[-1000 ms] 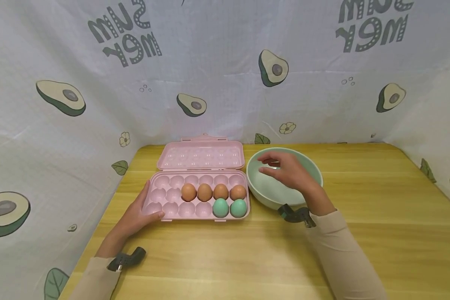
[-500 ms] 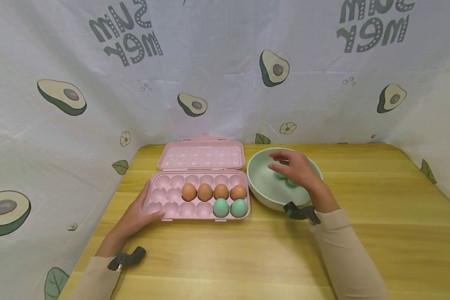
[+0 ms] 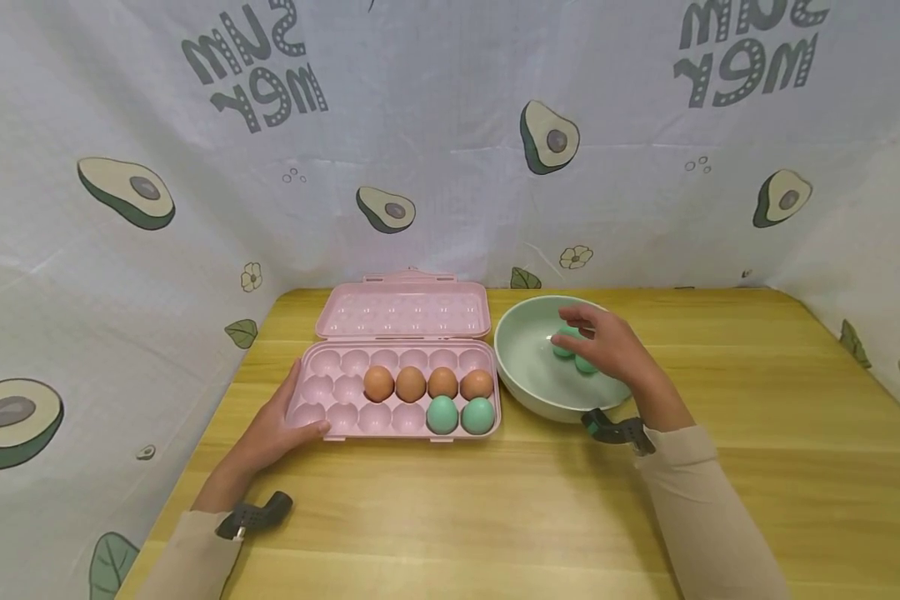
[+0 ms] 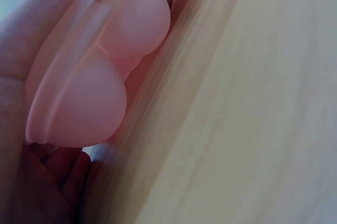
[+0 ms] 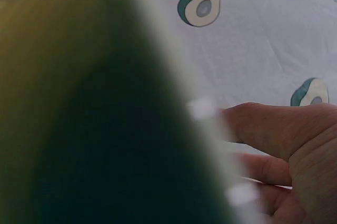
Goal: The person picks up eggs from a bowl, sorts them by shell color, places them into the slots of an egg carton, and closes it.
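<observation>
At its left end, a pink plastic egg carton is gripped by my left hand, thumb at the front corner and fingers along the side. The left wrist view shows the thumb against the carton's rim and fingers under its rounded cups. Several brown eggs fill part of the middle row; two green eggs sit front right. My right hand hovers over a pale green bowl, fingers loosely bent, nothing held. Green eggs lie inside, partly hidden by this hand.
The carton's lid lies open toward the back. The bowl stands right against the carton's right side. A wooden table carries both, and a white curtain printed with avocados hangs behind and at the sides.
My right hand has drifted right over the bowl, uncovering more of the green eggs inside. My left hand and the carton have stayed in place.
</observation>
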Motion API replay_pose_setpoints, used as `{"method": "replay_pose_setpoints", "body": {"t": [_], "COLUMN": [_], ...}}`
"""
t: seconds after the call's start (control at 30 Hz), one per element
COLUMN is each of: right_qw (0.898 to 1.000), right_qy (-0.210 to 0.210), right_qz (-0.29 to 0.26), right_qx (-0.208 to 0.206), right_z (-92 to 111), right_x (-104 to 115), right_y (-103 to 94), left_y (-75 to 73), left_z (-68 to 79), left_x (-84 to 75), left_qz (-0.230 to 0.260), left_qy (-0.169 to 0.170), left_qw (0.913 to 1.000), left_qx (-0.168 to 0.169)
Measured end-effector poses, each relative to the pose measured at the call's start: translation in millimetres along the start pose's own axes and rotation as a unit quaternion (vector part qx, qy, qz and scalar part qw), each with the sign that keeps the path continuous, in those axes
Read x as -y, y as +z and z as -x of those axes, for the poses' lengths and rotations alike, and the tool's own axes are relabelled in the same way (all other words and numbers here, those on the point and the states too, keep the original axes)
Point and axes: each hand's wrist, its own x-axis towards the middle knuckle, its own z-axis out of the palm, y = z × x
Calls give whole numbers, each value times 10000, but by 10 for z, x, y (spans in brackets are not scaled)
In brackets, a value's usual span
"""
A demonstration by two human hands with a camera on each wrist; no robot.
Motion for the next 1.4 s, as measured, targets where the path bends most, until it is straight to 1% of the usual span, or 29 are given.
{"method": "replay_pose_setpoints", "body": {"t": [0.17,0.37,0.63,0.9,1.1,1.4], "right_qw": [9999,9990,9976,9981,9975,9961], "right_qy": [139,361,450,275,276,167], "right_qz": [15,190,472,502,547,640], "right_qx": [71,162,228,211,362,591], "right_z": [18,53,79,104,105,120], "right_x": [-95,-125,-150,-189,-192,-171], "right_y": [-4,-44,-80,-82,-98,-99], "left_y": [1,6,3,6,1,4], "left_z": [9,10,15,17,19,8], "left_x": [-1,-3,-8,-14,-17,-6], "left_qz": [-23,-17,-13,34,62,36], "left_qy": [-33,-61,-25,-27,-6,22], "left_qw": [10000,10000,10000,10000,10000,10000], "left_qx": [-11,-3,-8,14,20,16]}}
